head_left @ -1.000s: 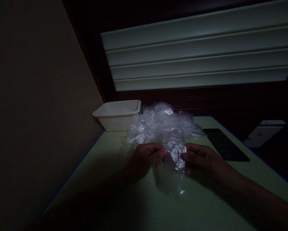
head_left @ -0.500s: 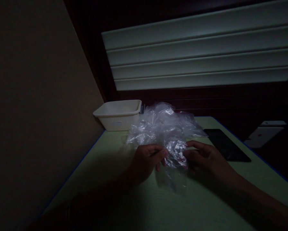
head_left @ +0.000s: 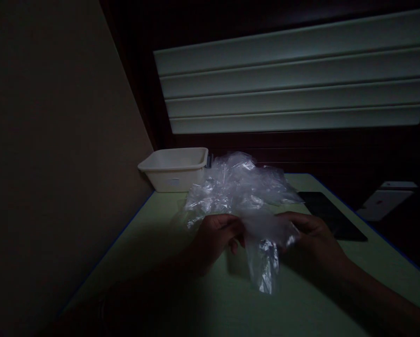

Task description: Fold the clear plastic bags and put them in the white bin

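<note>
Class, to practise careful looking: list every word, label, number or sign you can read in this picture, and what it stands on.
None can be read.
Pale patch on the white tub: too blurred.
Small mark on the white box at right: too small.

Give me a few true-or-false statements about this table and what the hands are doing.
1. The left hand and the right hand hold one clear plastic bag between them. True.
2. The white tub stands at the near right corner of the table. False: it stands at the far left, beside the wall.
3. A pile of crumpled clear plastic lies behind the hands. True.
4. The flat black object lies left of the left hand. False: it lies on the table to the right of the right hand.
5. The table top is red. False: it is pale green with a blue edge.
</note>
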A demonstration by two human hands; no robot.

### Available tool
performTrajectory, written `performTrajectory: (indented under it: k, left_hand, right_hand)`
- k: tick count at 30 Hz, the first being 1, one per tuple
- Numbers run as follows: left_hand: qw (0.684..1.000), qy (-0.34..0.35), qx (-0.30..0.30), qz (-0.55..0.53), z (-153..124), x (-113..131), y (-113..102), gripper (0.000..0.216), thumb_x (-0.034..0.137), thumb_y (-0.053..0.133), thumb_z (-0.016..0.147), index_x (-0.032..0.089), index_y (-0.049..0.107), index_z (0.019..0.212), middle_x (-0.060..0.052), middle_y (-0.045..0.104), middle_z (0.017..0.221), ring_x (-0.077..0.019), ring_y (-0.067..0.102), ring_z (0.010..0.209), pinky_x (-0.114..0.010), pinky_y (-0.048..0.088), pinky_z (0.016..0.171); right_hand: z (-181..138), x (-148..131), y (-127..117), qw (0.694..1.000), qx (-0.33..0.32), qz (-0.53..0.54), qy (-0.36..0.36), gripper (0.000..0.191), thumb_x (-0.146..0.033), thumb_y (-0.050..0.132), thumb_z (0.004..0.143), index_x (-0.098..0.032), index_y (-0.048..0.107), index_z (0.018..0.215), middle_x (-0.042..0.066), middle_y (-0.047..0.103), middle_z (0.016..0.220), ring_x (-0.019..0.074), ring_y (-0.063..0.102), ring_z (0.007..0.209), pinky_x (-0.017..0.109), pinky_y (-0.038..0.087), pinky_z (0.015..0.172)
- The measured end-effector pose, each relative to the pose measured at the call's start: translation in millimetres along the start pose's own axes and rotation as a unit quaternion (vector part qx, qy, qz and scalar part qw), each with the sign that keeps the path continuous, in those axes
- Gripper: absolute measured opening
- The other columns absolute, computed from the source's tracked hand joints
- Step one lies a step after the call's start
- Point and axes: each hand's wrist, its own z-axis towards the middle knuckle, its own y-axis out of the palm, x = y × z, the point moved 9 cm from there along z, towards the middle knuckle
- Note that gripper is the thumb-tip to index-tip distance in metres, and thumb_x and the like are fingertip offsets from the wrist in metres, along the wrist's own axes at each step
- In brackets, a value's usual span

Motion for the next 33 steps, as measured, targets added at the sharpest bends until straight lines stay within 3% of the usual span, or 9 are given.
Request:
performTrajectory:
  k: [4,12,17,20,22,27,33]
  left_hand:
    - [0.999,-0.009,-0.005,-0.030,0.0,-4.9,0.3,0.027,0.037,0.070,0.078,0.010,0.069,0.080,-0.003,0.065,0.064,-0.0080,0.055,0.049,-0.018,0.041,0.045]
    - [0.996,-0.036,-0.022,-0.080,0.8,-10.4,4.5,0.030,0.035,0.073,0.075,0.008,0.068,0.087,-0.005,0.064,0.069,-0.0097,0.057,0.054,-0.019,0.040,0.047]
    - [0.986,-0.043,-0.057,-0.150,2.7,-9.9,12.6,0.031,0.033,0.071,0.077,0.010,0.067,0.096,-0.008,0.065,0.083,-0.0145,0.061,0.073,-0.025,0.046,0.064]
    - [0.983,-0.032,-0.078,-0.163,0.2,-6.0,18.6,0.037,0.044,0.066,0.079,0.010,0.066,0.092,-0.010,0.066,0.087,-0.0183,0.062,0.081,-0.029,0.047,0.075]
    - [0.989,-0.033,-0.088,-0.117,-4.4,-5.1,23.0,0.044,0.052,0.065,0.079,0.009,0.066,0.091,-0.011,0.067,0.087,-0.0191,0.063,0.082,-0.031,0.046,0.077]
    - [0.990,-0.048,-0.135,0.002,-16.8,-7.2,36.7,0.038,0.039,0.074,0.075,0.011,0.065,0.099,-0.009,0.069,0.092,-0.0144,0.065,0.079,-0.025,0.047,0.074]
    - [0.982,-0.103,-0.154,0.021,-16.8,-21.2,36.6,0.040,0.043,0.071,0.076,0.010,0.060,0.094,-0.008,0.068,0.076,-0.0154,0.066,0.056,-0.021,0.044,0.048]
  right_hand:
    - [-1.0,0.5,-7.3,0.999,0.029,-0.019,-0.015,0.013,-0.034,0.069,0.075,-0.023,0.074,0.072,0.001,0.065,0.064,0.0115,0.051,0.048,0.026,0.039,0.045]
    - [-6.5,-22.0,-5.4,0.980,-0.025,-0.155,-0.123,0.020,-0.032,0.058,0.084,-0.025,0.076,0.081,0.005,0.072,0.080,0.0201,0.064,0.073,0.031,0.049,0.064]
    - [-9.3,-32.2,-6.4,0.968,0.007,-0.211,-0.133,0.023,-0.036,0.057,0.087,-0.026,0.075,0.079,0.005,0.074,0.080,0.0228,0.066,0.075,0.034,0.051,0.066]
    - [-11.7,-37.1,-3.6,0.959,0.018,-0.240,-0.150,0.019,-0.035,0.059,0.087,-0.025,0.074,0.080,0.005,0.074,0.084,0.0238,0.067,0.078,0.035,0.052,0.068]
    - [-14.5,-42.8,0.0,0.948,0.020,-0.261,-0.179,0.017,-0.033,0.059,0.087,-0.026,0.074,0.082,0.005,0.075,0.087,0.0233,0.068,0.080,0.035,0.052,0.070]
    - [-19.5,-56.3,6.5,0.922,0.027,-0.305,-0.238,0.015,-0.026,0.059,0.087,-0.028,0.074,0.089,0.004,0.075,0.093,0.0221,0.069,0.083,0.034,0.052,0.073]
    - [-20.9,-61.3,6.9,0.908,0.034,-0.325,-0.262,0.015,-0.025,0.060,0.086,-0.028,0.074,0.087,0.004,0.075,0.091,0.0233,0.069,0.082,0.035,0.052,0.072]
